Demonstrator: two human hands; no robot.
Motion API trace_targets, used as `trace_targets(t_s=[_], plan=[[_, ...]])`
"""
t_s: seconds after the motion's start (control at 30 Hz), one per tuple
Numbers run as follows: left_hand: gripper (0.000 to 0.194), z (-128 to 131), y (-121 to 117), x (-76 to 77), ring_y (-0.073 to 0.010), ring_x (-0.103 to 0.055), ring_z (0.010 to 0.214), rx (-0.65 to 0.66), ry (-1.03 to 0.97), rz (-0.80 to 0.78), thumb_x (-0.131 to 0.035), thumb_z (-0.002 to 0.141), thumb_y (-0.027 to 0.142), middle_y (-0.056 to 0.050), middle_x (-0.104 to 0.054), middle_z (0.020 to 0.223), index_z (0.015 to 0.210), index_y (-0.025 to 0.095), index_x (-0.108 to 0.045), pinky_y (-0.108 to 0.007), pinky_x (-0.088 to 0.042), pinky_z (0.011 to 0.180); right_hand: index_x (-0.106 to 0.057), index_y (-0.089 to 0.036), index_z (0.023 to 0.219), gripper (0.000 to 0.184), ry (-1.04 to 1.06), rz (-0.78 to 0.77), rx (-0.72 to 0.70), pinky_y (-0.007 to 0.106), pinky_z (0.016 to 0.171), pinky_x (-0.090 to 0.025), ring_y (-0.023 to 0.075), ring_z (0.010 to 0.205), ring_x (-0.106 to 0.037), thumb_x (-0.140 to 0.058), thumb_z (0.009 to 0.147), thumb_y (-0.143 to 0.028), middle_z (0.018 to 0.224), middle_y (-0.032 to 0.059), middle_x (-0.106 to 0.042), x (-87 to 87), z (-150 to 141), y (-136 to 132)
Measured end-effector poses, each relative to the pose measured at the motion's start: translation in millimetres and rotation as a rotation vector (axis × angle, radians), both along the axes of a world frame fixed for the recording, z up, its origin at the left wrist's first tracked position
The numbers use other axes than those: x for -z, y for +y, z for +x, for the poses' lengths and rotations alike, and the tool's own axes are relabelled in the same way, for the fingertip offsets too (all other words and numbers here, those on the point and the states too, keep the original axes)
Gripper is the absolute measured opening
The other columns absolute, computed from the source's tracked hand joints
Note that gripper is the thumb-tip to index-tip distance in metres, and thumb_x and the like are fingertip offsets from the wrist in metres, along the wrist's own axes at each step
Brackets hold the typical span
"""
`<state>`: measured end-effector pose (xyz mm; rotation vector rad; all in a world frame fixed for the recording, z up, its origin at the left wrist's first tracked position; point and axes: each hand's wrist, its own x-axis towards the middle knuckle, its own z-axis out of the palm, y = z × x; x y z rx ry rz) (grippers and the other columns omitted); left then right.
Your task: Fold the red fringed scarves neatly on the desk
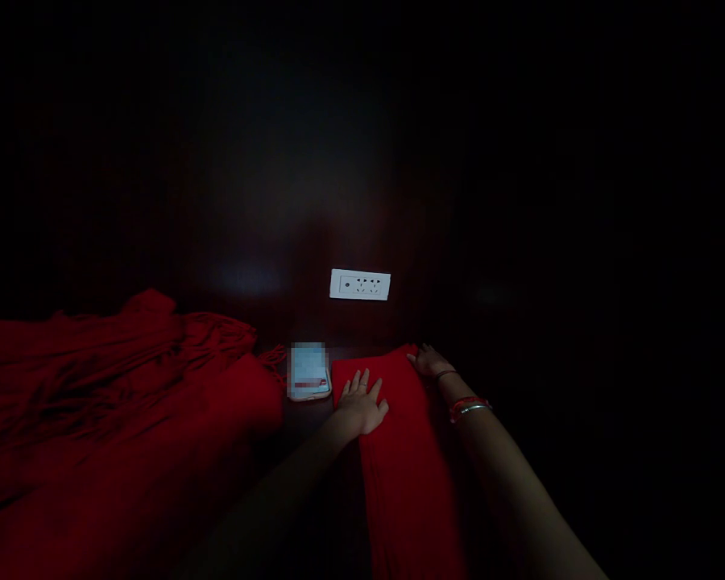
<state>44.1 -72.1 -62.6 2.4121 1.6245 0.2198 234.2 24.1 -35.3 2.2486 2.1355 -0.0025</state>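
A long red cloth [408,451], folded into a strip, runs from the back toward me; it looks like a scarf. My left hand [362,409] lies flat on its far left part, fingers spread, a ring on one finger. At the far right corner of the cloth is my right hand [433,362]. Its thumb reaches over the cloth's edge, apart from the fingers, which are partly lost in the dark. Red bracelets and a silver-coloured bangle circle my right wrist and forearm.
Left of the folded cloth, a phone [309,372] with a lit, blurred screen lies on the dark surface. A large heap of red fringed cloth [217,427] fills the left side. A white wall socket [360,285] sits on the dark panel behind. Much of the view is black.
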Motion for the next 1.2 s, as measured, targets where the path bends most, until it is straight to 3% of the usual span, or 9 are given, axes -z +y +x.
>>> trace_targets(t_s=[0.17,0.27,0.4,0.57,0.67,0.77,0.97,1.1,1.2], plan=[[0.057,2,3,1.6,-0.0265,-0.005,0.125,-0.034,-0.016,0.037,-0.024,0.079,0.044,-0.008,-0.009,0.137,0.130,0.018,-0.024,-0.044,-0.011,0.099,-0.028,-0.006,0.127,0.051,-0.004,0.075,-0.045,0.031,0.098,-0.014,0.0207,0.124,-0.014,-0.020,0.085,-0.034,0.136,0.0129,-0.019,4.1,-6,8],[0.057,3,4,2.5,-0.0259,-0.005,0.125,-0.038,-0.018,0.045,-0.023,0.079,0.045,-0.008,-0.010,0.137,0.130,0.018,-0.024,-0.043,-0.010,0.099,-0.029,-0.011,0.127,0.048,0.008,0.064,-0.102,0.028,0.097,-0.016,0.0177,0.122,-0.020,-0.019,0.086,-0.034,0.134,0.0092,-0.025,6.8,-11,12],[0.057,3,4,2.2,-0.0255,-0.006,0.125,-0.042,-0.022,0.054,-0.023,0.079,0.046,-0.007,-0.011,0.137,0.130,0.019,-0.024,-0.043,-0.011,0.099,-0.028,-0.007,0.127,0.059,0.042,0.012,-0.058,0.029,0.090,-0.028,0.0201,0.114,-0.036,-0.016,0.084,-0.046,0.128,0.0144,-0.034,15.0,-11,20],[0.057,4,10,1.8,-0.0254,-0.007,0.125,-0.059,-0.023,0.061,-0.023,0.079,0.045,-0.006,-0.012,0.137,0.129,0.019,-0.025,-0.043,-0.011,0.099,-0.028,-0.001,0.125,0.062,0.054,0.026,-0.021,0.028,0.093,-0.024,0.0210,0.118,-0.030,-0.017,0.084,-0.047,0.130,0.0173,-0.030,13.3,-13,23],[0.057,4,15,2.0,-0.0251,-0.007,0.125,-0.061,-0.024,0.058,-0.022,0.079,0.045,-0.006,-0.012,0.137,0.129,0.019,-0.025,-0.042,-0.011,0.100,-0.022,0.002,0.127,0.062,0.040,0.078,0.015,0.031,0.097,-0.016,0.0229,0.123,-0.018,-0.016,0.085,-0.043,0.133,0.0205,-0.021,10.4,-19,8],[0.056,5,20,2.5,-0.0246,-0.007,0.125,-0.064,-0.032,0.055,-0.022,0.079,0.045,-0.006,-0.012,0.137,0.129,0.020,-0.025,-0.042,-0.010,0.100,-0.024,0.001,0.127,0.069,0.042,0.069,0.067,0.040,0.095,-0.017,0.0293,0.121,-0.019,-0.014,0.082,-0.051,0.131,0.0236,-0.022,14.4,-25,-15],[0.055,4,19,6.0,-0.0230,-0.011,0.125,-0.061,-0.051,0.121,-0.025,0.079,0.043,-0.007,-0.017,0.137,0.129,0.019,-0.026,-0.039,-0.014,0.100,-0.014,-0.013,0.132,0.069,0.053,0.030,0.050,0.042,0.097,-0.010,0.0270,0.124,-0.006,-0.009,0.079,-0.056,0.138,0.0140,-0.008,25.2,-27,-44],[0.050,-5,7,7.1,-0.0211,-0.020,0.122,-0.016,-0.076,0.265,-0.024,0.082,0.039,-0.008,-0.026,0.134,0.125,0.016,-0.033,-0.035,-0.017,0.099,-0.016,-0.012,0.132,0.067,0.038,0.044,0.044,0.041,0.098,-0.009,0.0251,0.125,-0.005,-0.010,0.080,-0.054,0.138,0.0126,-0.009,18.9,-30,-49],[0.052,-15,-6,6.2,-0.0227,-0.021,0.122,-0.014,-0.049,0.257,-0.021,0.083,0.042,-0.010,-0.025,0.134,0.125,0.014,-0.034,-0.037,-0.018,0.099,-0.017,-0.013,0.132,0.066,0.047,0.089,0.050,0.045,0.097,-0.009,0.0272,0.124,-0.005,-0.011,0.080,-0.054,0.138,0.0107,-0.010,13.4,-36,-61]])
